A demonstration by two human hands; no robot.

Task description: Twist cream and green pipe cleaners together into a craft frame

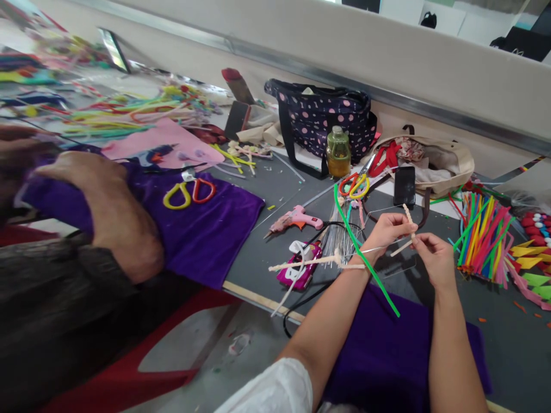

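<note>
Right of centre in the frame, the person's left hand (384,230) and right hand (434,254) are meeting above the grey table (275,246), both forearms rising from the bottom edge. The left hand's fingers are curling inward and pinching a cream pipe cleaner (408,226), which is standing nearly upright between the two hands. The right hand's thumb and forefinger are pressing together on the same piece at its lower part (the other fingers are folding loosely beneath). A green pipe cleaner (364,258) is running diagonally under the left wrist, and a longer cream strand (316,262) is trailing leftward from it.

Just beside the right hand, at the right of the frame, a bundle of coloured pipe cleaners (484,238) is crowding the work area. A black phone (404,186) is lying just above the hands, and a pink glue gun (297,219) is lying to their left. Open table surface is showing mainly left of the glue gun. At the left of the frame, another person's hand (107,201) is resting on a purple cloth (206,229), well apart from the working hands.
</note>
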